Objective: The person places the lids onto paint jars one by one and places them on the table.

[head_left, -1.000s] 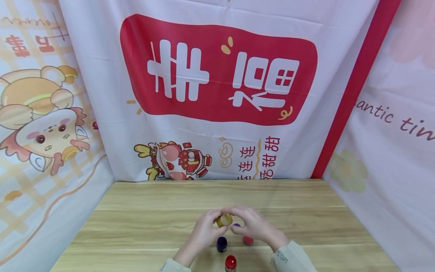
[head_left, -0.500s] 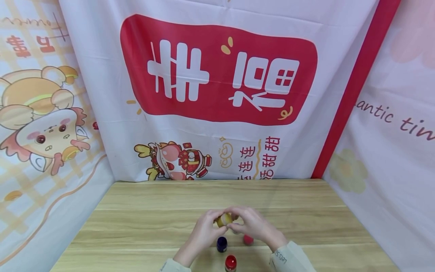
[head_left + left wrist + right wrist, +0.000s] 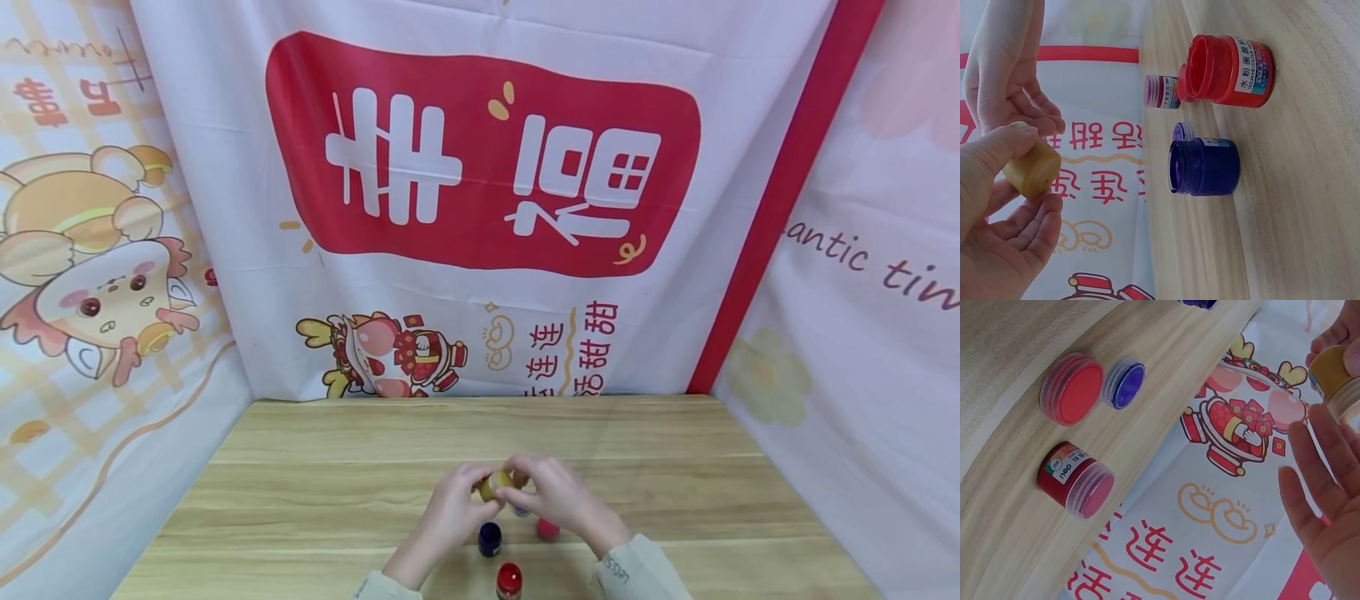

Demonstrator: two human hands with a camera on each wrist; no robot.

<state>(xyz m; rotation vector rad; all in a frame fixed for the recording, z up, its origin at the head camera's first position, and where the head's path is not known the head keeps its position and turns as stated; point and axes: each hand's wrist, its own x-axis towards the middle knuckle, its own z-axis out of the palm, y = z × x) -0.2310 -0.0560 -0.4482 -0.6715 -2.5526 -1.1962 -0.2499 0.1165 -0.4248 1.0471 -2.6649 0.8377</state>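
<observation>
My left hand (image 3: 452,498) grips a mustard-yellow paint jar (image 3: 1034,167) above the table, thumb on one side and fingers on the other. Its clear lid (image 3: 1347,403) faces my right hand (image 3: 557,493). Right thumb and forefinger arch around that lid in the head view; the other fingers stretch out beside it in the right wrist view. Below them stand an uncapped dark blue jar (image 3: 1213,167) and an uncapped red jar (image 3: 1235,70). A red lid (image 3: 1072,389), a blue lid (image 3: 1124,382) and a capped dark red jar (image 3: 1075,479) are near them.
The jars and lids sit on a wood-grain table (image 3: 315,467), toward its near side. A white printed cloth (image 3: 480,333) hangs at the table's far edge. More printed cloth (image 3: 847,350) closes off the right side, and another cloth (image 3: 90,433) the left.
My right fingers have shifted slightly to the right and turned around the jar's lid. The left hand keeps the yellow jar almost still. The jars on the table stay put.
</observation>
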